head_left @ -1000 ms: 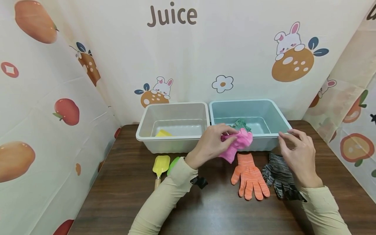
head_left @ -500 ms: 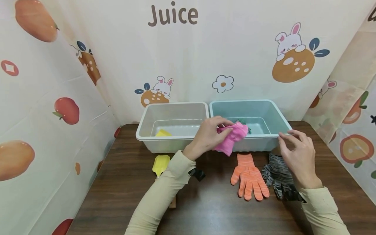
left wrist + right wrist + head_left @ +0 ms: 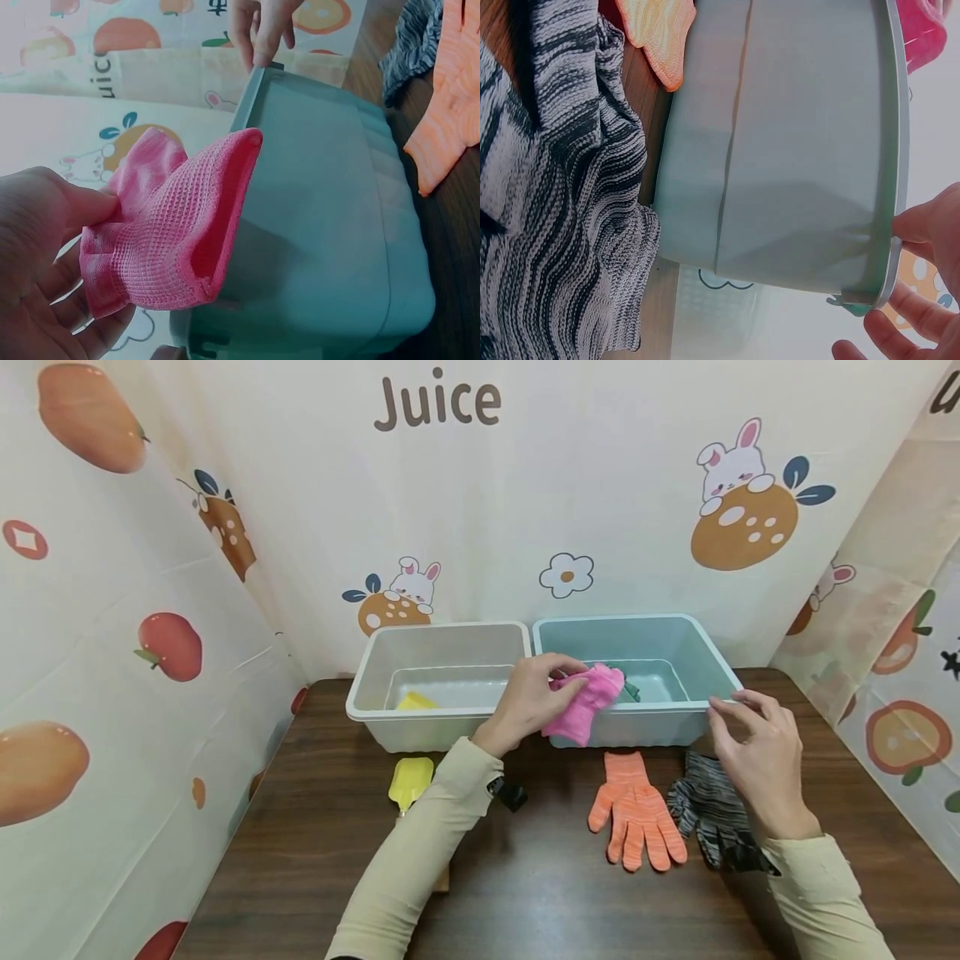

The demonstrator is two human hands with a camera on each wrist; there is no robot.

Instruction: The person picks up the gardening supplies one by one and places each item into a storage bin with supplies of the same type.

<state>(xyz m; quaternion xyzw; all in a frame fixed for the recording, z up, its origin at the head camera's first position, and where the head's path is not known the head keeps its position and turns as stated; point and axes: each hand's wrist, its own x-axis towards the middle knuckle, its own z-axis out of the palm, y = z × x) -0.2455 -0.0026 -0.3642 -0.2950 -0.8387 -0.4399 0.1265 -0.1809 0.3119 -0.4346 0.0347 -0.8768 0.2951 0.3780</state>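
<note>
My left hand pinches a crumpled pink knitted glove at the front left corner of the blue bin, overlapping its rim in the head view. Up close in the left wrist view, the glove's cuff opening faces away from the thumb. At the bin's front right corner, my right hand grips the rim between thumb and fingers. Inside that bin lies a crumpled green cloth-like thing, partly hidden behind the pink glove. Below the bin, an orange glove lies flat, and a black-and-grey glove is partly covered by my right wrist.
A grey bin stands left of the blue one, with a yellow piece inside. In front of it, a small yellow shovel lies partly under my left forearm. Printed curtains enclose the dark wooden table at the back and sides.
My left hand has moved left and slightly away from me with the pink glove, from mid-front of the blue bin to its left corner. The right hand stays at the rim.
</note>
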